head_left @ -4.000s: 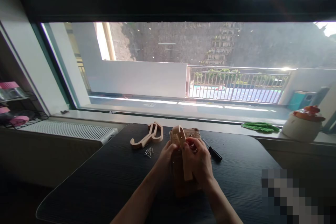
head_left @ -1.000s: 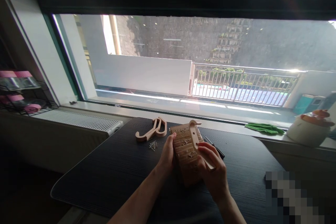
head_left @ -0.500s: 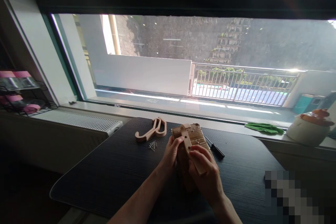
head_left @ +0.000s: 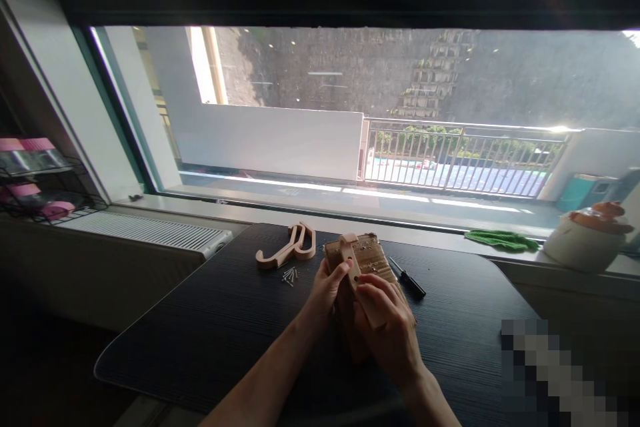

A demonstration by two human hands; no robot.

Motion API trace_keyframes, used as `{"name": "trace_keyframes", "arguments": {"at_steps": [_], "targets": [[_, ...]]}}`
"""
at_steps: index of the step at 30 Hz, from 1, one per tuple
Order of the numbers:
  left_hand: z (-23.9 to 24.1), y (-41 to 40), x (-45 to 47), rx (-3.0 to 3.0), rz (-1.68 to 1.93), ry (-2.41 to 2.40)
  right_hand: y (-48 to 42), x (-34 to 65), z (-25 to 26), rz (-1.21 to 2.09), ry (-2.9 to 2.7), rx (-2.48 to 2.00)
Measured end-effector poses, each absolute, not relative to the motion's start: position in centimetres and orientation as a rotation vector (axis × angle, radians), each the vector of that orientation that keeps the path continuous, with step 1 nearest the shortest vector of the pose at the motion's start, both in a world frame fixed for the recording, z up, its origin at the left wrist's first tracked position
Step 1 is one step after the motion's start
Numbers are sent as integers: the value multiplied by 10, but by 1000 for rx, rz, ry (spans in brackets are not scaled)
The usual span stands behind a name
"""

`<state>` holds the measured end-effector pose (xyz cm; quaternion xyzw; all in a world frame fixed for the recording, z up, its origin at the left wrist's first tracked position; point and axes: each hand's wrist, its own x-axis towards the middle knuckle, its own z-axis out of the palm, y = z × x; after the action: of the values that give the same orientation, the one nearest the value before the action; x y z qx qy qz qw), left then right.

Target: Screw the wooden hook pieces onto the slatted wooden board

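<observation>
A ridged wooden board (head_left: 373,260) stands tilted on the black table (head_left: 210,327). My left hand (head_left: 325,290) grips its left edge, thumb up against a pale wooden hook (head_left: 350,257) lying on the board's face. My right hand (head_left: 387,330) is closed around the lower end of that hook, pressing it to the board. Two more wooden hooks (head_left: 293,248) lie together to the left, with a small heap of screws (head_left: 289,275) just below them. A black-handled screwdriver (head_left: 409,279) lies to the right of the board.
A window sill runs behind the table, with a green cloth (head_left: 503,240) and a white pot with an orange lid (head_left: 587,233) at the right. A radiator (head_left: 150,230) and a wire shelf with pink items (head_left: 35,193) stand at the left.
The board has been tipped up from lying flatter a second ago. My right hand has brought the hook from the board's right side onto its left part, and the left thumb now rests on it.
</observation>
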<state>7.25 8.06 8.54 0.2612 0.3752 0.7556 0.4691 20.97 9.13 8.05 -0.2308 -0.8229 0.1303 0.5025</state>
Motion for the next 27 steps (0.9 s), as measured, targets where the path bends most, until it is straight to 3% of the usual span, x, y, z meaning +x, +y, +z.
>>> {"name": "trace_keyframes", "arguments": {"at_steps": [14, 22, 27], "targets": [[91, 80, 63, 415, 1779, 756, 96, 212, 75, 319, -1951, -741], [93, 81, 43, 512, 2076, 933, 99, 213, 72, 383, -1915, -778], [91, 58, 27, 577, 1852, 1115, 96, 212, 75, 317, -1962, -762]]}}
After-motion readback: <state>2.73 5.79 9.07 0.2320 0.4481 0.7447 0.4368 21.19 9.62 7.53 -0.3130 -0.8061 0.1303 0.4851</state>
